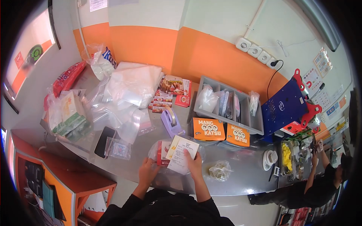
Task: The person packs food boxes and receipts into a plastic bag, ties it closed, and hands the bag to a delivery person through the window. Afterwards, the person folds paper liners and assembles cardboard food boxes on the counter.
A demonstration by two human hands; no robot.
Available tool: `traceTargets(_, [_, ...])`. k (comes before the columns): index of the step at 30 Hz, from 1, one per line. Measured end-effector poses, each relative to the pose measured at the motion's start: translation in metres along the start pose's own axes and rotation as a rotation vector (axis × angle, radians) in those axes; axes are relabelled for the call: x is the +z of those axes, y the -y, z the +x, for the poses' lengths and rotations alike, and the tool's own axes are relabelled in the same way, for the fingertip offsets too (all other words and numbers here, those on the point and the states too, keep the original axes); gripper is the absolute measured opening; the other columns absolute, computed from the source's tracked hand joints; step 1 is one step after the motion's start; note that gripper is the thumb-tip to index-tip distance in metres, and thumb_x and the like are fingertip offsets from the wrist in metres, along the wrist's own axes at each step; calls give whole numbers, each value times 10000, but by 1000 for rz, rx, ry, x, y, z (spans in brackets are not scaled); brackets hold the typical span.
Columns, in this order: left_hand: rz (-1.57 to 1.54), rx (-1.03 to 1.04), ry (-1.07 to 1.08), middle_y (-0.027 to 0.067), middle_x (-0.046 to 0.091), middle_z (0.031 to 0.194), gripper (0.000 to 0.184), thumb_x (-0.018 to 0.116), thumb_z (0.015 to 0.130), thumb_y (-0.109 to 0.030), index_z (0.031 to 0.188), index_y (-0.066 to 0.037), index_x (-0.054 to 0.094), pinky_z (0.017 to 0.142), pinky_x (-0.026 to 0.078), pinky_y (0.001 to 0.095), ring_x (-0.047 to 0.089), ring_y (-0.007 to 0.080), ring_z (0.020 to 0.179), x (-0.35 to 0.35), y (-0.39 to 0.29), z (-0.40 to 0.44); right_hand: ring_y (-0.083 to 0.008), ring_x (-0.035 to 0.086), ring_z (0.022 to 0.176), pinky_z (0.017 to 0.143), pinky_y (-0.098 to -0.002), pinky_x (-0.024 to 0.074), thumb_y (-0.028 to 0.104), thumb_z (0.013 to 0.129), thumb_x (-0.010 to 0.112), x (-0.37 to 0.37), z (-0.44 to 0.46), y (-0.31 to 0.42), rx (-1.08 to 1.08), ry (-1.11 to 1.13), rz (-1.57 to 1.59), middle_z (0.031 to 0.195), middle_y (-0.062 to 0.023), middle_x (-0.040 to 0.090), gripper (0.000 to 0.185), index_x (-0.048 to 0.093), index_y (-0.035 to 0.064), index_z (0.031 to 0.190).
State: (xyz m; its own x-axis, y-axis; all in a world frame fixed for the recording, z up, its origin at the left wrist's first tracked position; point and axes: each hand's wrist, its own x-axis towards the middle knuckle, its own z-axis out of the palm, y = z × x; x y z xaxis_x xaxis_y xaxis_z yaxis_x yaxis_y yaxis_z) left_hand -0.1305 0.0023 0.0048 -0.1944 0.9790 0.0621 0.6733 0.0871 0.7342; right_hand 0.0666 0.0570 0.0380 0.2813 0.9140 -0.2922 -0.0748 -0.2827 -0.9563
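At the front edge of the steel table, my right hand [194, 165] pinches a printed paper receipt [181, 152], thumb on top. Behind the receipt, partly covered, lies a red box [163, 150] inside a clear plastic bag [152, 151]. My left hand [148, 171] has its curled fingers on the near left side of that bag. Right of my right hand sits a clear bag with pale green contents [220, 171]. A purple tape dispenser [172, 124] stands just beyond the red box.
Two orange boxes [209, 129] stand before a grey divided bin [226, 98] of bagged items. A phone [105, 141] and small packets [120, 149] lie left, near stacked plastic bags [132, 84]. A white scale [269, 159] stands right; another person [316, 188] works beyond it.
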Motion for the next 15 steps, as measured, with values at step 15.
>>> traceTargets(15, [-190,96,300,226,428,1196,628,561,702,7,1314,4,415,878,453,437,473,441,1082,-35,-5,30,-364,480,1094,951,-419,393,584,730,675,-4,3,26,-189,18,-877,1225,-263,429,733,566,24,1191])
